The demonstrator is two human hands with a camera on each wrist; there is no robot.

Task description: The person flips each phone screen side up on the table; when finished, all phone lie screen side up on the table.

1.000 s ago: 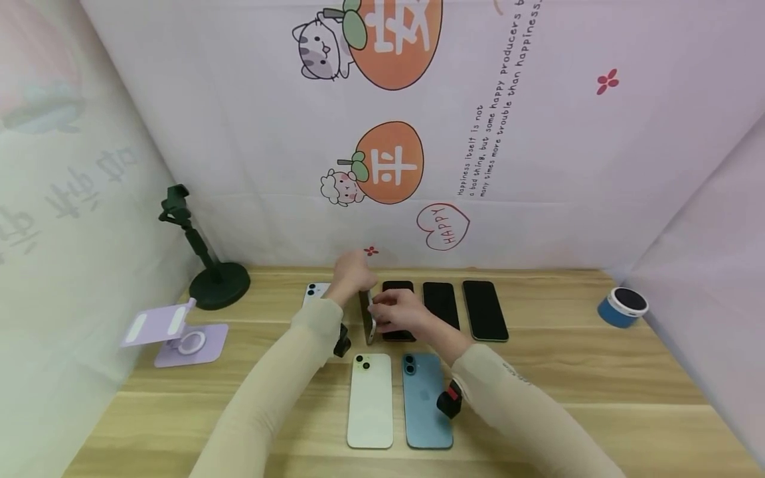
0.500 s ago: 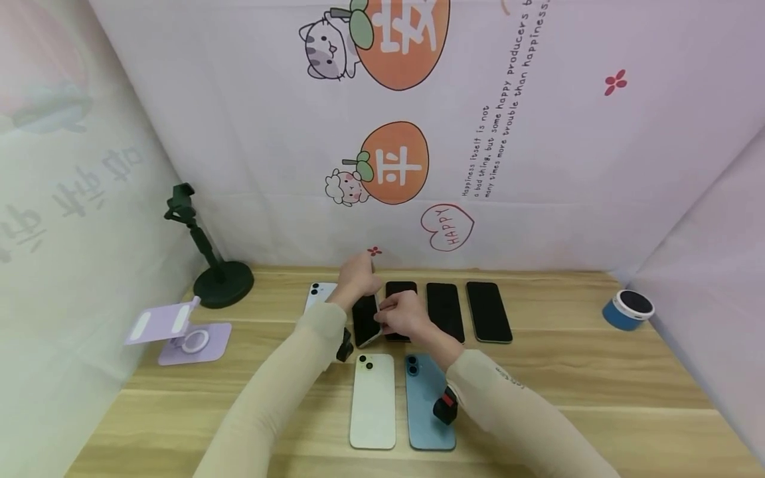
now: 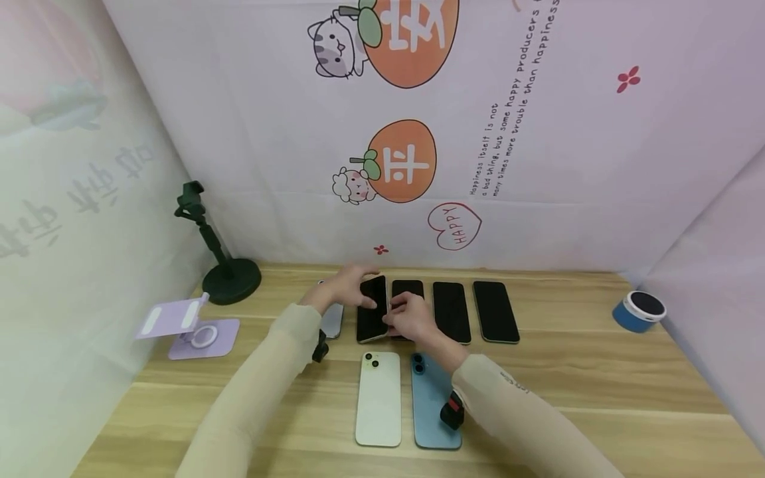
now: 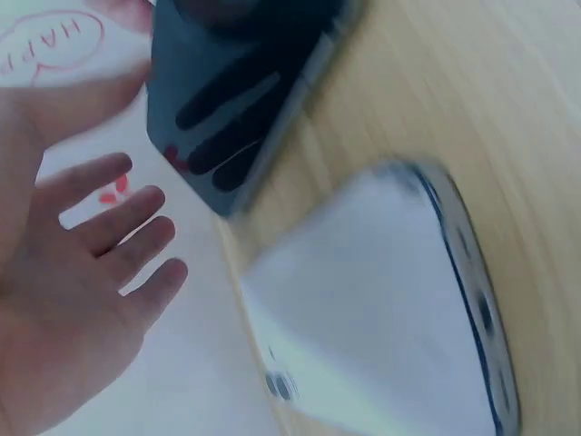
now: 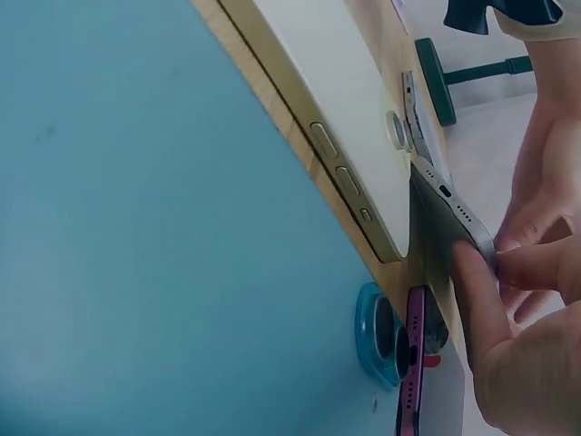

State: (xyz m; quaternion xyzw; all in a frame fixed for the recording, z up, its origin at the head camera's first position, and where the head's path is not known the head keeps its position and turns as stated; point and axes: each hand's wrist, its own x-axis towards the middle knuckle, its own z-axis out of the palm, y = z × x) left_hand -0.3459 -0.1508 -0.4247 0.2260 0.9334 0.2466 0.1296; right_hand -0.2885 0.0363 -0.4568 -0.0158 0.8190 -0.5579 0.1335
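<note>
The right hand had its grip clamped on the right-hand long edge of a tilted phone, thumb and fingers pinching it. The phone stood in the back row on the worktop, dark screen up, with the pinched edge raised. The left hand had its grip apart, fingers loosely spread, the thumb reaching over the screen's left side; whether it touched the glass I could not tell.

Just left lay a pale phone, face down and partly covered by the left hand. To the right lay three dark phones in a row, screens up, the nearest partly hidden by the right hand. In front were a cream phone and, beside it, a blue phone, both back up, with the right wrist above the blue one.

On the far left were a purple stand and a dark green stand; on the far right, a blue cylinder. A printed sheet hung behind.
</note>
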